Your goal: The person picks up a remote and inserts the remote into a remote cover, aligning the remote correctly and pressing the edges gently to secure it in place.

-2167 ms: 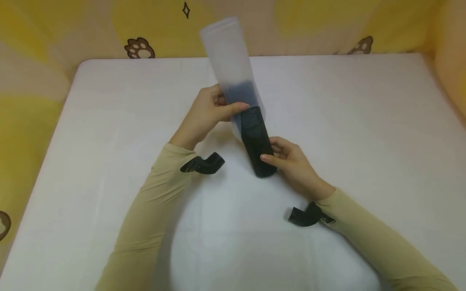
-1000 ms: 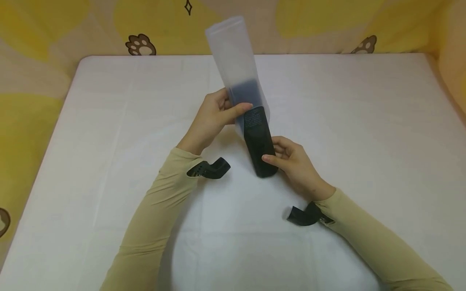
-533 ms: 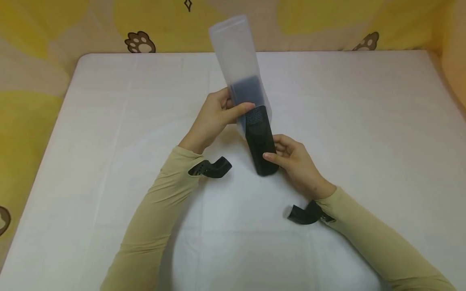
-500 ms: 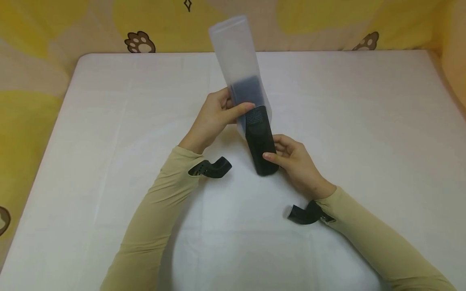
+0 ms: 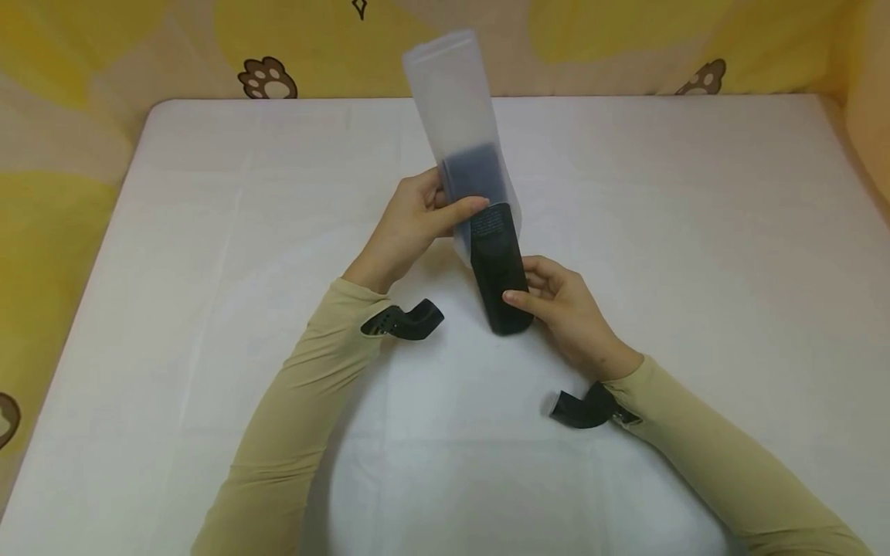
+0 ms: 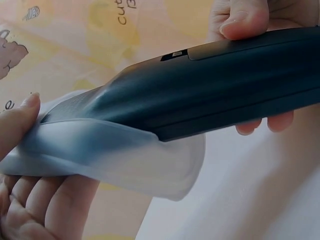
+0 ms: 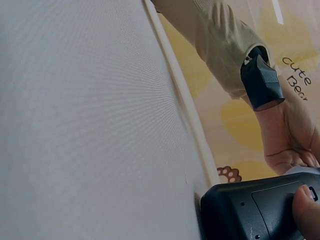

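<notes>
A black remote control (image 5: 499, 270) slants across the middle of the head view, with small print on its exposed back. Its far part lies inside a long translucent plastic sleeve (image 5: 455, 96) and shows bluish through it. My left hand (image 5: 410, 220) grips the sleeve near its mouth, thumb on top and fingers beneath. The thumb tip lies by the spot where the remote emerges. My right hand (image 5: 566, 309) pinches the remote's near end, its thumb on the back in the right wrist view. The sleeve's loose lip (image 6: 170, 175) hangs below the remote in the left wrist view.
A white-covered table (image 5: 243, 201) lies beneath both hands. Yellow printed cloth (image 5: 139, 54) hangs behind and beside it. Black wrist-worn mounts (image 5: 410, 320) stick out from both tan sleeves.
Both hands, with the remote control and sleeve, have shifted slightly to the right in the head view. Both grips stay the same, and the remote's depth in the sleeve looks unchanged.
</notes>
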Available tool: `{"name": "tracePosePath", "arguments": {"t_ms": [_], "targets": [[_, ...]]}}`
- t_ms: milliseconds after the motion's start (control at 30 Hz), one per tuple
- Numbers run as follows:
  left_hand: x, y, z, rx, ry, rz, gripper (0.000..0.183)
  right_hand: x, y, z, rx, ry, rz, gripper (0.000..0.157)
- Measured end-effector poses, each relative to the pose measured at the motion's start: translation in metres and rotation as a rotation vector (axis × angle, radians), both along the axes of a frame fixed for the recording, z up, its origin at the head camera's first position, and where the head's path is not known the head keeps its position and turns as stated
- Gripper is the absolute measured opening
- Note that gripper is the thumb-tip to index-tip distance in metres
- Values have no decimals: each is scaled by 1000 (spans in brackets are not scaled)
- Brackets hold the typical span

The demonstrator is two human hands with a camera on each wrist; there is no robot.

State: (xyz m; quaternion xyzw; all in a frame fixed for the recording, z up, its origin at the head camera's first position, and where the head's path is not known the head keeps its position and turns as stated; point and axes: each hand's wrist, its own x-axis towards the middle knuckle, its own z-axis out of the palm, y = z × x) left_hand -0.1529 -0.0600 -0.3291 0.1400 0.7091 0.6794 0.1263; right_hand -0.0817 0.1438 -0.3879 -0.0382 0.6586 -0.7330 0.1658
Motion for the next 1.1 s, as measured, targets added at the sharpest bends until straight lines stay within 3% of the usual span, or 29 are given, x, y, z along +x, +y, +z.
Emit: {"name": "tracePosePath", "arguments": {"t_ms": [800,1100], "targets": [[0,4,-4,17,-35,-10,38,0,0,-1,-6,-10,-9,41],[-1,4,-6,17,-55,-16,34,0,-1,1,70,-46,-23,38]]}}
